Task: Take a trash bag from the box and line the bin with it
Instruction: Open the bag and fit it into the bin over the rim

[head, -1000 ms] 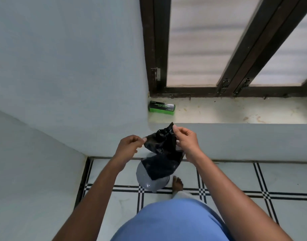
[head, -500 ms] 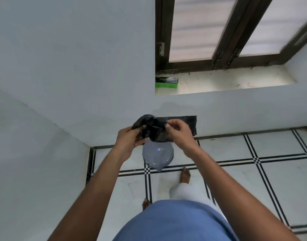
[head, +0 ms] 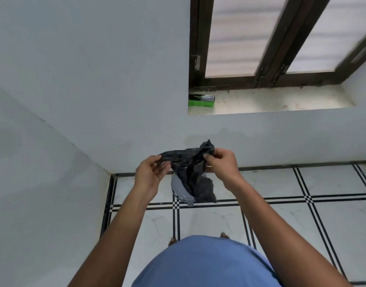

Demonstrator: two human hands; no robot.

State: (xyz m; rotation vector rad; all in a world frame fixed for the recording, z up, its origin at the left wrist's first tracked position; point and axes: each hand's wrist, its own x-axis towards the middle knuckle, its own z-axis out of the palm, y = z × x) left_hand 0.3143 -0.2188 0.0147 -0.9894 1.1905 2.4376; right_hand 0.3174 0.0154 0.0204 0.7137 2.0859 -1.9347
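Note:
A crumpled black trash bag (head: pixel 191 170) hangs between my hands in front of the wall. My left hand (head: pixel 150 175) pinches its left end and my right hand (head: pixel 223 163) pinches its right end, so the top edge is stretched between them. The rest of the bag droops down over the grey bin (head: pixel 181 190), which stands on the floor by the wall with its lid closed and is partly hidden by the bag. The green and black bag box (head: pixel 201 100) lies at the left end of the window sill.
White walls meet in a corner at the left. A dark-framed window (head: pixel 261 75) sits above the sill. The floor is white tile with black lines (head: pixel 302 198). My feet stand just behind the bin.
My hands have drawn apart and stretched the bunched bag out sideways; its lower part now hangs over the bin lid. The view has shifted a little.

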